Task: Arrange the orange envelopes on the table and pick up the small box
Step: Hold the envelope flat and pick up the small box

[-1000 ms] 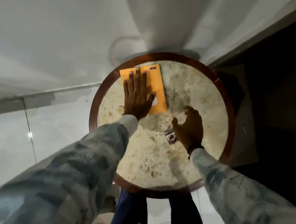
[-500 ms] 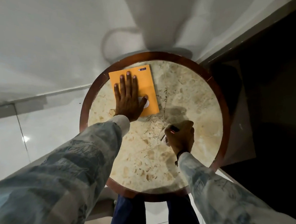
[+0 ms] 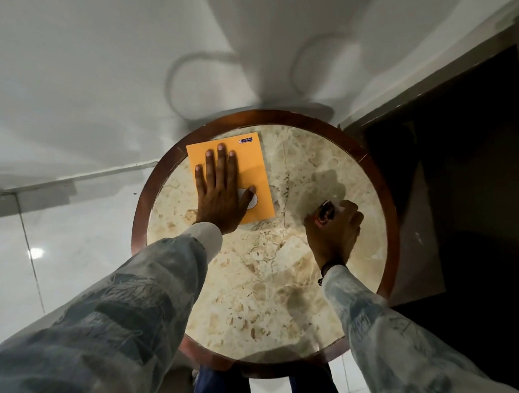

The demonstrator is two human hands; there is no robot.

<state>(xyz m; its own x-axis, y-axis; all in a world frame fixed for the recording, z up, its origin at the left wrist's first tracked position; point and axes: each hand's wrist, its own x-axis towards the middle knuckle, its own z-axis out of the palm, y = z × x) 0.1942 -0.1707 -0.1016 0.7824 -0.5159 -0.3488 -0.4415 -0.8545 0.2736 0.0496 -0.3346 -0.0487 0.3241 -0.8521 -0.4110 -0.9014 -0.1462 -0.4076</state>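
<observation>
1. The right hand (image 3: 334, 232) was curled closed around a small box (image 3: 324, 214), thumb on its near side and fingers wrapped over the far side; only the box's dark and red top face showed.
2. That hand sat over the right part of the round marble table (image 3: 264, 288); whether the box touched the top could not be told.
3. The left hand (image 3: 221, 190) lay flat, palm down, fingers spread, pressing an orange envelope (image 3: 254, 162).
4. The envelope lay on the table's far left part, near the wooden rim, with the thumb beside its white circle.
5. Both forearms reached forward in pale patterned sleeves (image 3: 139, 310).
</observation>
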